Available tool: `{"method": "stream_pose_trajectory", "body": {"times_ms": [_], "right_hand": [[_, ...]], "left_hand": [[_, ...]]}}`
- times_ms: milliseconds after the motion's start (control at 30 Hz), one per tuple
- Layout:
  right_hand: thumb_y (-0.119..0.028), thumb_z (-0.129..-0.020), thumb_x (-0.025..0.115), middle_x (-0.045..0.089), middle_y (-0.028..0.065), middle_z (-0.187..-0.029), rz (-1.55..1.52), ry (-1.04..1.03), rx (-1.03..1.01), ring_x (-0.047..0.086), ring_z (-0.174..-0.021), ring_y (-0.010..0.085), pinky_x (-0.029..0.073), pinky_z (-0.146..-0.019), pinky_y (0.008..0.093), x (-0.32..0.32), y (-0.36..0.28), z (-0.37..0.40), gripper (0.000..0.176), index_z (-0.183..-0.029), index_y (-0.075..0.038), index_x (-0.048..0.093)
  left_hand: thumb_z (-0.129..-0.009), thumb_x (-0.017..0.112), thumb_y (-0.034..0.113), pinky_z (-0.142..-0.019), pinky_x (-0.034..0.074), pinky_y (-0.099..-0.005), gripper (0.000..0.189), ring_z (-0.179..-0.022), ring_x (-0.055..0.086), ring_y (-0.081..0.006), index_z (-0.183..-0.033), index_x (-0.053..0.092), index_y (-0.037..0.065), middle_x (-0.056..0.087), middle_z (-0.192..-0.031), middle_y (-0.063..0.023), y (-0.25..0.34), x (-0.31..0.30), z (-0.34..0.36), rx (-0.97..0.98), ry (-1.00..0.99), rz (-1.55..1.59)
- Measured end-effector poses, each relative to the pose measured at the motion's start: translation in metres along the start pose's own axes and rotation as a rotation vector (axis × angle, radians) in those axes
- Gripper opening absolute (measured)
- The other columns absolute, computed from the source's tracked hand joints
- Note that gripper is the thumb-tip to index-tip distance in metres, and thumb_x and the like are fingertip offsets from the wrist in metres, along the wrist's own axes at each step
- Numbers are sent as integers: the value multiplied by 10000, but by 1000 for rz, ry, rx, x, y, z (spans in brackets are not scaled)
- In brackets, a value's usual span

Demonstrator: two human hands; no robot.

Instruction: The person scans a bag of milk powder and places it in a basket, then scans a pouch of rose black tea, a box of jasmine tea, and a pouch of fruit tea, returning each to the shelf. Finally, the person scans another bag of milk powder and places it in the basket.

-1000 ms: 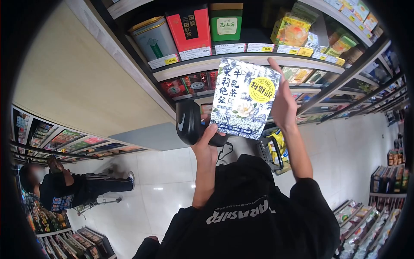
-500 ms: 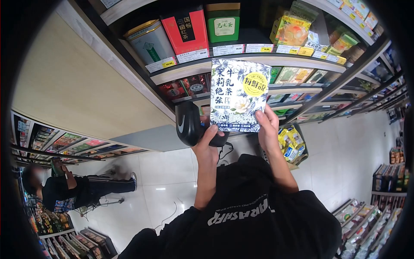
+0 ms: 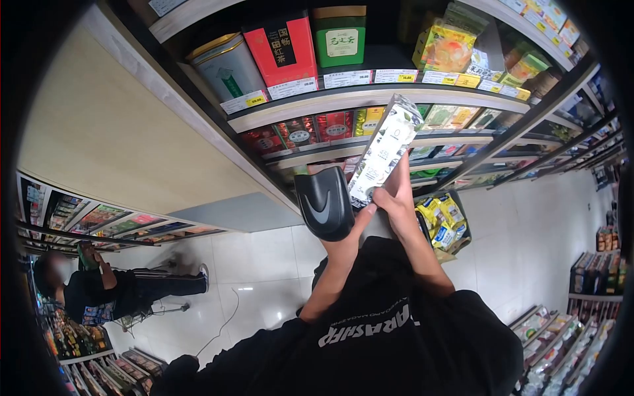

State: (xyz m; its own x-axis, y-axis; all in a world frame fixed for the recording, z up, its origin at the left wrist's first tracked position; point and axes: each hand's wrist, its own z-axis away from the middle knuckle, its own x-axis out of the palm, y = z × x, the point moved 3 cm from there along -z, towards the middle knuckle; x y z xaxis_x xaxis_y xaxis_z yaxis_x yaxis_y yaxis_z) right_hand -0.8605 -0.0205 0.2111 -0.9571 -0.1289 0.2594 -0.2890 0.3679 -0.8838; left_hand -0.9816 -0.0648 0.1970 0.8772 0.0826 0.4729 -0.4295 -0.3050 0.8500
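A black handheld barcode scanner (image 3: pixel 325 203) is in my left hand (image 3: pixel 345 245), its rounded head beside the lower end of a tea box (image 3: pixel 384 153). My left thumb reaches to the bottom edge of that box. Wrapped round the box from the right is my right hand (image 3: pixel 396 201), its thumb across the lower part. The white box with blue floral print is tilted and shows a narrow side with small print, too small to read. Much of the scanner's handle is hidden.
Ahead, a shelf (image 3: pixel 310 99) holds a grey tin (image 3: pixel 228 66), a red tea box (image 3: pixel 281 49) and a green tin (image 3: pixel 340 39) above price labels. A basket (image 3: pixel 470 228) with yellow packs stands on the floor at right. Another person (image 3: pixel 105 284) is at left.
The tea box has turned from its broad front to a narrow side. My left hand and the scanner have moved right and slightly down, and more boxes on the lower shelf show.
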Motion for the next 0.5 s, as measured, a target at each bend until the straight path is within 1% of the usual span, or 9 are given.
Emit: {"method": "stream_pose_trajectory", "body": {"times_ms": [67,100,133,167,200,333,400,467,500], "right_hand": [[-294,-789,752,273,184,-1540,-138,66,77,306,-1414,291,235,-1150,395,-1,-7,1,1073,-1551,0,57],[-292,-793,734,303,181,-1523,-193,90,132,324,-1401,283,247,-1144,392,-4,-12,2,1030,-1546,3,96],[-289,-798,716,334,178,-1505,-248,115,187,343,-1388,274,259,-1138,388,-7,-14,4,988,-1541,6,136],[-333,-820,656,429,169,-1442,-277,154,208,410,-1341,258,298,-1116,382,-13,-11,7,858,-1499,17,265],[-405,-861,587,474,175,-1412,-355,140,237,460,-1309,268,343,-1099,400,-17,-8,8,791,-1470,25,320],[-533,-925,474,480,168,-1436,-788,147,276,483,-1298,328,360,-1094,487,-15,-9,7,741,-1458,-27,378],[-546,-944,453,476,166,-1442,-921,109,306,480,-1301,332,355,-1096,495,-10,-12,7,733,-1465,-35,375],[-452,-1008,390,486,167,-1433,-975,64,303,493,-1292,323,372,-1089,470,-9,-10,8,627,-1461,-19,375],[-424,-1022,375,495,168,-1422,-961,67,306,505,-1281,313,386,-1078,452,-8,-9,8,602,-1455,-7,375]], "left_hand": [[-745,685,-128,-1019,453,-344,741,-1202,533,-230,-1410,383,-8,523,-1319,-139,9,4,2,-23,-69,-21],[-750,744,-75,-764,487,-216,685,-949,591,-115,-1362,442,-20,592,-1269,-132,10,-1,-1,-36,-102,-49],[-752,740,-75,-730,477,-205,671,-922,587,-105,-1354,450,-14,596,-1264,-129,13,-3,-2,-61,-97,9],[-754,737,-75,-697,466,-194,658,-895,583,-96,-1346,459,-8,601,-1259,-126,18,-3,-2,-85,-92,68],[-755,733,-75,-664,456,-182,644,-867,579,-86,-1338,467,-1,605,-1254,-122,21,-4,-3,-108,-87,127],[-756,716,-103,-687,496,-216,633,-873,606,-127,-1330,471,-2,600,-1246,-130,21,-7,-15,-81,112,12],[-777,703,-85,-702,511,-255,575,-974,598,-156,-1307,496,-4,606,-1186,-119,15,-11,-15,-142,144,76],[-793,680,-48,-688,506,-285,505,-1040,578,-176,-1273,528,-8,619,-1133,-114,5,-20,-6,-210,182,127],[-789,690,-61,-795,502,-308,499,-1063,571,-181,-1260,535,1,607,-1097,-80,11,-17,-5,-225,188,138]]}}
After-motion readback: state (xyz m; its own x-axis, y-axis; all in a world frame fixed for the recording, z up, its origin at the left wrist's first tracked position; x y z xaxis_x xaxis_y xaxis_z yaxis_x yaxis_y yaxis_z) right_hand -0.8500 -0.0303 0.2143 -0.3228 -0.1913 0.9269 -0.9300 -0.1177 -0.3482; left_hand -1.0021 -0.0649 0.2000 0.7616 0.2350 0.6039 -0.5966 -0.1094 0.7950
